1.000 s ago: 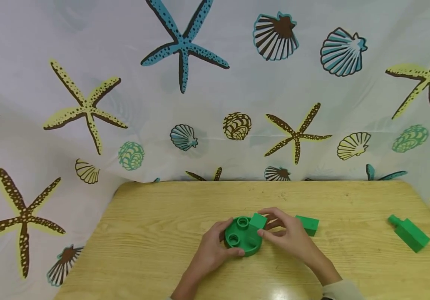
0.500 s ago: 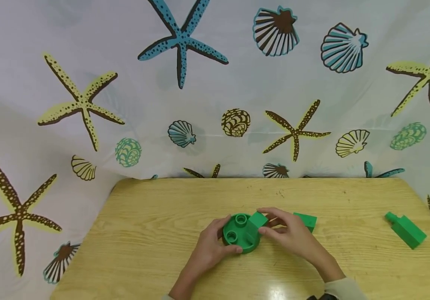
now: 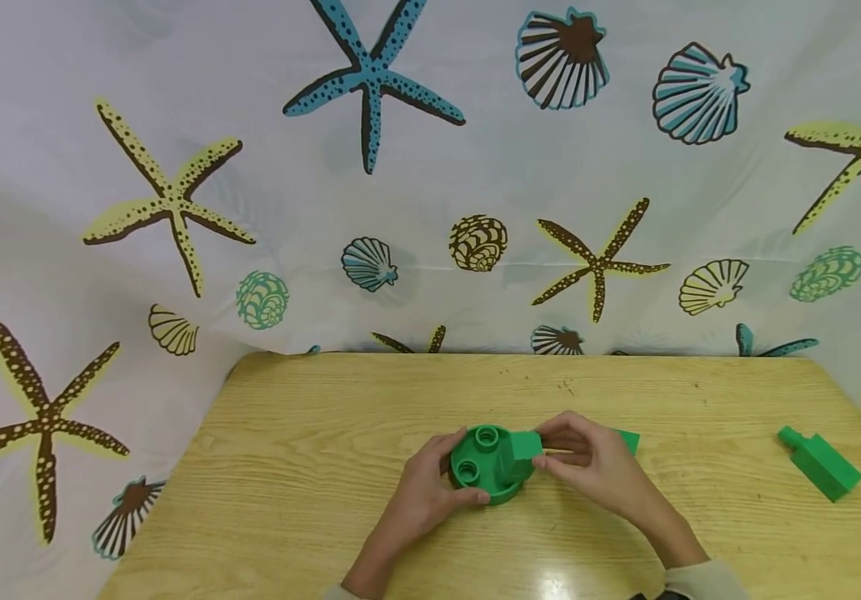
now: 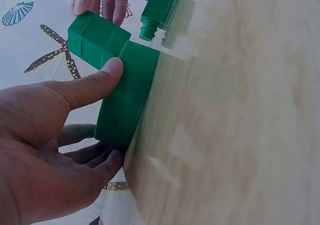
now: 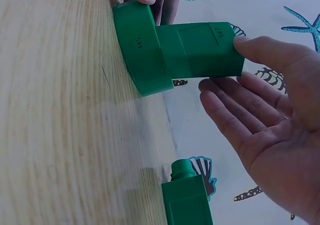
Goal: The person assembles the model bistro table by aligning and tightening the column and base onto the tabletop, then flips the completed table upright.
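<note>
My left hand (image 3: 430, 479) grips a round green base (image 3: 484, 446) on the table, thumb on the near rim and fingers round the far left side. Two threaded round sockets show on the base's left part. A green rectangular block (image 3: 523, 450) stands up from the base's right part, its lower end hidden behind the rim. My right hand (image 3: 598, 462) holds this block near its top, the thumb (image 5: 265, 50) on one side and fingers (image 5: 235, 97) on the other. In the left wrist view the block (image 4: 97, 40) projects from the base (image 4: 127, 95); whether it is fully seated, I cannot tell.
Behind my right hand lies another green block (image 3: 630, 439), mostly covered in the head view. A green block with a threaded peg (image 3: 823, 467) lies at the right of the wooden table (image 3: 310, 433). A curtain with starfish and shells (image 3: 415, 192) hangs behind the table.
The upper end of the held block has tilted and turned to the right, with my right hand shifting right along with it. My left hand keeps the base in nearly the same spot.
</note>
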The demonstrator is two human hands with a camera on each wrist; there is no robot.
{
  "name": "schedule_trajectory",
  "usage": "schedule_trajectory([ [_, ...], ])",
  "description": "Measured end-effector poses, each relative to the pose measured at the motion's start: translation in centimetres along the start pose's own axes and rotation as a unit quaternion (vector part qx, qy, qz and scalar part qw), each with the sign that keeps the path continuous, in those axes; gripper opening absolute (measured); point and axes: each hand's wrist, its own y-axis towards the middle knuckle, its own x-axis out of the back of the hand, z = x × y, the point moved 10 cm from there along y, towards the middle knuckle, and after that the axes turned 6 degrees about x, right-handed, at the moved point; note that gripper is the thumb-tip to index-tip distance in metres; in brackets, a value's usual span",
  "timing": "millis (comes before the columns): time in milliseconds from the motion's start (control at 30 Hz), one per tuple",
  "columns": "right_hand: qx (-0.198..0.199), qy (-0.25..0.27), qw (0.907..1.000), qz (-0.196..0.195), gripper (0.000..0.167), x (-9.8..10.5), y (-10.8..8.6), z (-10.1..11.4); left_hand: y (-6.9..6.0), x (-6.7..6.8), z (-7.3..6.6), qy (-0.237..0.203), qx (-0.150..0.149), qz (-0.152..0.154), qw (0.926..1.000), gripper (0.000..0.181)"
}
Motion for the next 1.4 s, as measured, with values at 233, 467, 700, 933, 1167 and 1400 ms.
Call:
schedule_trajectory([
  [233, -0.009, 0.015, 0.9998, 0.002, 0.032, -0.1, -0.1, -0.4, 0.0, 0.0, -0.1, 0.011, 0.004, 0.0, 0.9999, 0.091],
  [467, 0.003, -0.001, 0.9998, 0.022, 0.044, -0.9, 0.0, -0.3, 0.0, 0.1, -0.3, 0.014, -0.001, -0.001, 0.9999, 0.09],
  [700, 0.032, 0.011, 0.9987, 0.038, 0.05, -1.4, 0.2, -0.1, 0.0, 0.2, -0.3, 0.018, -0.006, -0.003, 0.9998, 0.089],
  [933, 0.054, -0.013, 0.998, 0.031, 0.049, -1.7, 0.1, 0.1, -0.1, 0.2, -0.4, 0.023, -0.007, -0.003, 0.9997, 0.089],
  [1167, 0.091, -0.076, 0.9929, 0.017, 0.048, -1.9, 0.2, 0.8, 0.0, 0.3, -0.5, 0.042, -0.015, -0.014, 0.9989, 0.088],
  [1400, 0.09, -0.087, 0.9919, 0.016, 0.049, -2.0, 0.0, 0.6, -0.1, 0.2, -0.6, 0.053, -0.016, -0.018, 0.9983, 0.088],
])
